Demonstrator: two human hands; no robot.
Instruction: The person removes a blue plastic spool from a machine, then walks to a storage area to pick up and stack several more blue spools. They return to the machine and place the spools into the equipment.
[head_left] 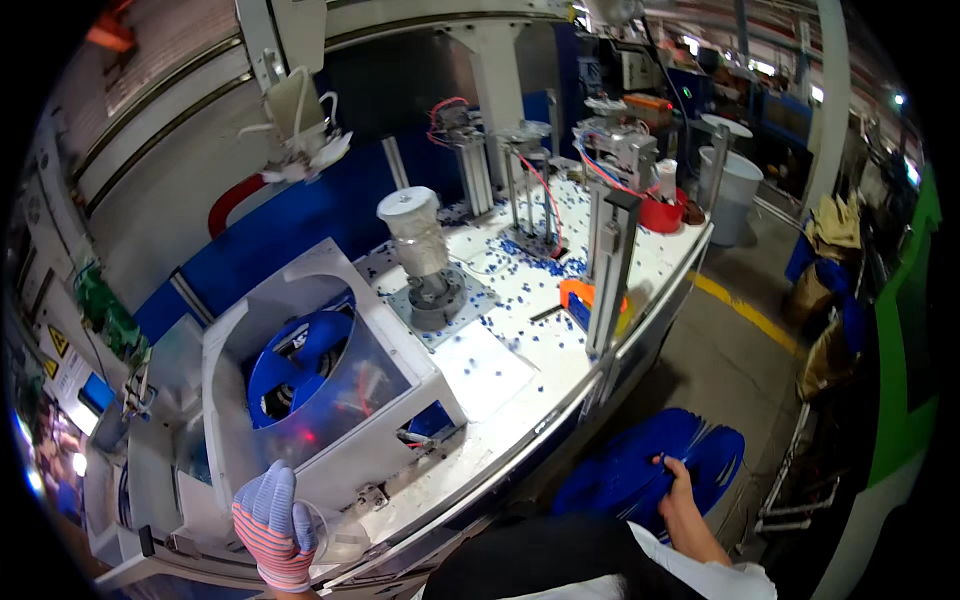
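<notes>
My left hand, in a striped grey and orange glove, is up at the near left beside the white machine housing. Its fingers point upward with the thumb apart, and I see nothing in them. Next to the thumb is a clear round plastic piece. At the lower right, my bare right hand grips a large blue plastic disc with slots, like a reel; there may be more than one disc. Inside the housing, behind a clear cover, sits a similar blue reel.
Small blue pieces litter the white worktop. On it stand a wrapped cylinder, metal posts and a red tub. A white bin is on the floor beyond. Sacks line the right side.
</notes>
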